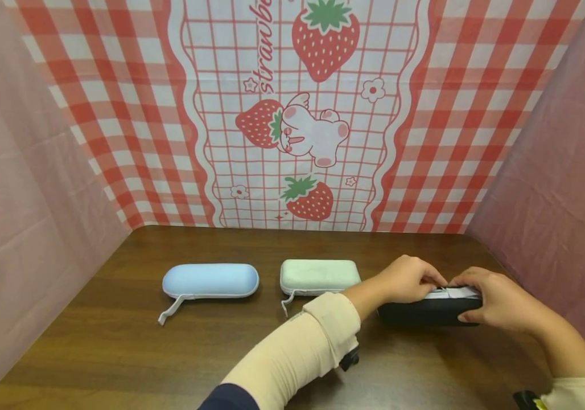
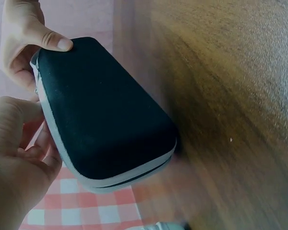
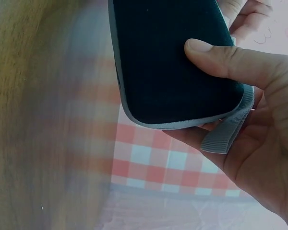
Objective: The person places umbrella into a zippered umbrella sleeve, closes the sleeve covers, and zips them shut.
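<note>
A black hard zip-up glasses case with a light grey zipper edge stands on its side at the right of the table, zipper upward. My right hand grips its right end, the thumb lying on the black face and the fingers behind. A grey ribbed strap loop hangs from that end, beside the right palm. Along the zipper edge, my left hand has its thumb and curled fingers at the small zipper pull, fingertips close to those of the right hand. The left fingertips partly hide the pull.
On the brown wooden table, a pale green case with a strap lies just left of my left forearm. Farther left is a light blue rounded case, its strap toward me. A red checked strawberry cloth hangs behind, with pink cloth on both sides.
</note>
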The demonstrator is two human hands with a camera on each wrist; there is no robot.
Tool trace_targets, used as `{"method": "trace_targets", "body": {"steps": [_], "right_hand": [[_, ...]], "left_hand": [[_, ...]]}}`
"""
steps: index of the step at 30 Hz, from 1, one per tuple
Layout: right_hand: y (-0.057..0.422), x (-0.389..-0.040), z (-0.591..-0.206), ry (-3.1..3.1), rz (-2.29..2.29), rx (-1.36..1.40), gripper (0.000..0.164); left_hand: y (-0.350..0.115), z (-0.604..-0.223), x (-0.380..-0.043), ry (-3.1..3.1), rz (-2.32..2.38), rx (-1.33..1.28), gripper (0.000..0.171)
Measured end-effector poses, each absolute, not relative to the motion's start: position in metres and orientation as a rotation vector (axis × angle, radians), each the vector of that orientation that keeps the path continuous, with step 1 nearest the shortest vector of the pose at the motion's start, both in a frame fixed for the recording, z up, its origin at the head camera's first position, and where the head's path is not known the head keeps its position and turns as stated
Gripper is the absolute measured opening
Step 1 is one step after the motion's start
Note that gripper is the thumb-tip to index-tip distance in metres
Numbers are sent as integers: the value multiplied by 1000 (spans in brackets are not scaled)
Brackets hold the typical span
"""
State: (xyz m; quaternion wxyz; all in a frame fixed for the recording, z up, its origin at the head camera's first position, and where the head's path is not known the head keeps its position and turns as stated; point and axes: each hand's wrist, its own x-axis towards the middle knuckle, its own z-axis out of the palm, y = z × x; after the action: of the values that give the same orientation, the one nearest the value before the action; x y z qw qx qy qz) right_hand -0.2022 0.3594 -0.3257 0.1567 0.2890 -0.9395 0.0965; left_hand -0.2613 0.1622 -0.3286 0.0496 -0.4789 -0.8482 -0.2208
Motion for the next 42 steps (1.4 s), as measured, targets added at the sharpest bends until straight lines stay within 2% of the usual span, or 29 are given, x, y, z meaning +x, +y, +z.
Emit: {"method": "trace_targets", "body": {"steps": [14, 30, 42], "right_hand": [[360, -201, -326, -2690, 309, 839, 52], [360, -206, -329, -2884, 489, 810, 50], [380, -209, -337, -2965, 656, 796, 53]], "left_hand": [[165, -332, -264, -2495, -506, -1531, 15], [149, -327, -265, -2258, -110, -1650, 15], [134, -331, -272, -2252, 27, -1678, 17]]}}
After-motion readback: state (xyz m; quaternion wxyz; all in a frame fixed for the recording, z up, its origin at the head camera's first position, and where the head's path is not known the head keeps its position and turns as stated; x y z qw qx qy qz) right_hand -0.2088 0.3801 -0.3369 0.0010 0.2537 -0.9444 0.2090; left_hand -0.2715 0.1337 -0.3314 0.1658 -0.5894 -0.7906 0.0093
